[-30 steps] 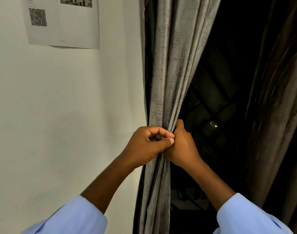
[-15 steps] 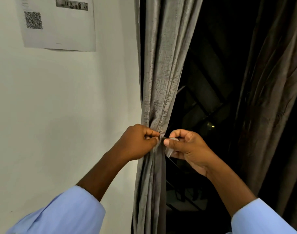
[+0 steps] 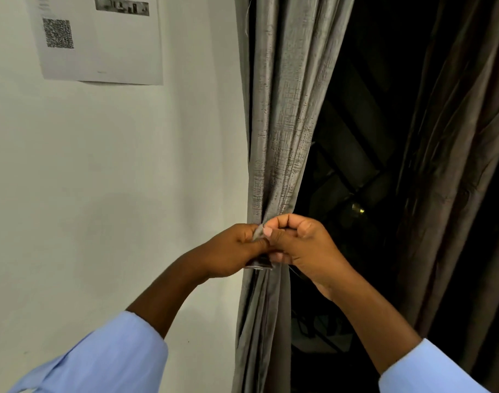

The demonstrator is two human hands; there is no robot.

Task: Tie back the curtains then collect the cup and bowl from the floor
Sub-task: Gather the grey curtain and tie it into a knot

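A pale wall (image 3: 101, 180) beside a dark window opening, with a grey curtain (image 3: 282, 109) gathered into a bunch at its edge.

The left hand (image 3: 231, 251) and right hand (image 3: 302, 245) meet at the curtain's narrowest point, fingers curled, each pinching a strip of grey fabric (image 3: 259, 232), probably the tie-back, though its ends are hidden. A second, darker curtain (image 3: 455, 165) hangs at the right. A printed sheet (image 3: 101, 41) with a square code is stuck to the wall. Both sleeves are light blue.
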